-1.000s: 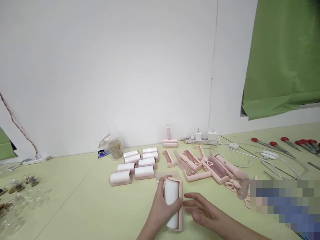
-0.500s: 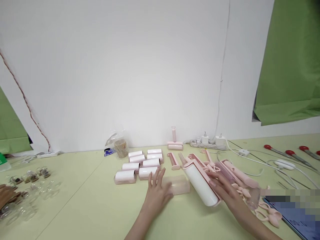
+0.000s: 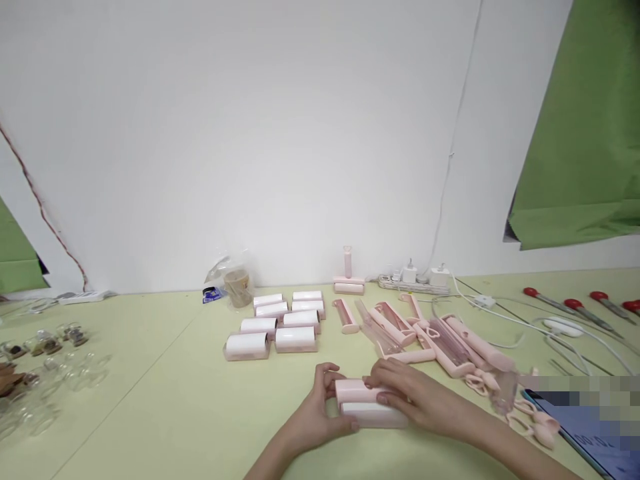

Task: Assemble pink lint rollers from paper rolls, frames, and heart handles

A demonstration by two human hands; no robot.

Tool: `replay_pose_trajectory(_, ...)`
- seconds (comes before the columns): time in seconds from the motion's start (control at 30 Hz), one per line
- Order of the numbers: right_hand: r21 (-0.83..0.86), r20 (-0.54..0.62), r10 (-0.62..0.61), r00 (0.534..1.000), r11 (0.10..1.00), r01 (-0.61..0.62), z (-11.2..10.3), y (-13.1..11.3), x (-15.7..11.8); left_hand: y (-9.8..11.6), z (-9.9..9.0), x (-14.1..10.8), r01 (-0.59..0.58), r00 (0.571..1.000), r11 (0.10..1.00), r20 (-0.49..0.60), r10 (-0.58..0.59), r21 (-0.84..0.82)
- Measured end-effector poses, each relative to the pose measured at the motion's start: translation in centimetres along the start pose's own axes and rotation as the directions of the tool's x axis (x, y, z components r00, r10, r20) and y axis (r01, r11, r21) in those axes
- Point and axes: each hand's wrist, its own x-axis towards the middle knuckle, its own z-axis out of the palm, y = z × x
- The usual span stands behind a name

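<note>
In front of me a lint roller head (image 3: 350,392), with a pink casing above and a white roll below, lies level between both hands. What looks like a clear cover (image 3: 383,419) wraps its lower side. My left hand (image 3: 323,413) grips the left end, thumb in front and fingers behind. Over the right part, my right hand (image 3: 407,393) has its fingers closed on the pink casing and hides that end. Beyond the hands, several white rolls (image 3: 296,339) lie in two columns in clear, pinkish covers. Pink casings (image 3: 457,360) and clear covers (image 3: 380,337) are heaped to the right.
An assembled pink roller (image 3: 349,287) stands by the wall, beside a power strip (image 3: 415,287) with chargers and cables. Tape in a bag (image 3: 239,290) is at back left. Right are red-handled tools (image 3: 573,303) and a phone (image 3: 580,430); left, clear round pieces (image 3: 75,370) near another person's hand (image 3: 10,380).
The roller head has turned from tilted to level and come down to the clear cover. My left hand has moved from the cover alone to the joined pieces; both hands now hold them.
</note>
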Motion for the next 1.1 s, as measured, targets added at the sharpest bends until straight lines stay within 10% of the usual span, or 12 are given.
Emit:
replay_pose_trajectory(0.37, -0.339, -0.207, 0.239, 0.949, 0.892, -0.298, -6.0, 5.0, 1.2, 1.5, 0.2, -0.7, 0.133, 0.986, 0.964, 0.065, -0.152, 0.23)
replay_pose_trajectory(0.7, -0.335, -0.197, 0.392, 0.899, 0.835, -0.437, -2.0, 7.0, 10.4, 1.6, 0.2, -0.8, 0.123, 0.987, 0.957, 0.069, -0.146, 0.263)
replay_pose_trajectory(0.87, -0.18, -0.291, 0.394, 0.872, 0.873, -0.454, -5.2, 5.5, 8.2, 1.3, 0.1, -0.6, 0.107, 0.988, 0.962, 0.081, -0.131, 0.249)
replay_pose_trajectory(1.1, 0.098, -0.287, 0.166, 0.943, 0.985, -0.144, -4.6, -0.4, 1.9, 0.9, 0.1, -0.6, 0.067, 0.993, 0.967, 0.079, -0.089, 0.248)
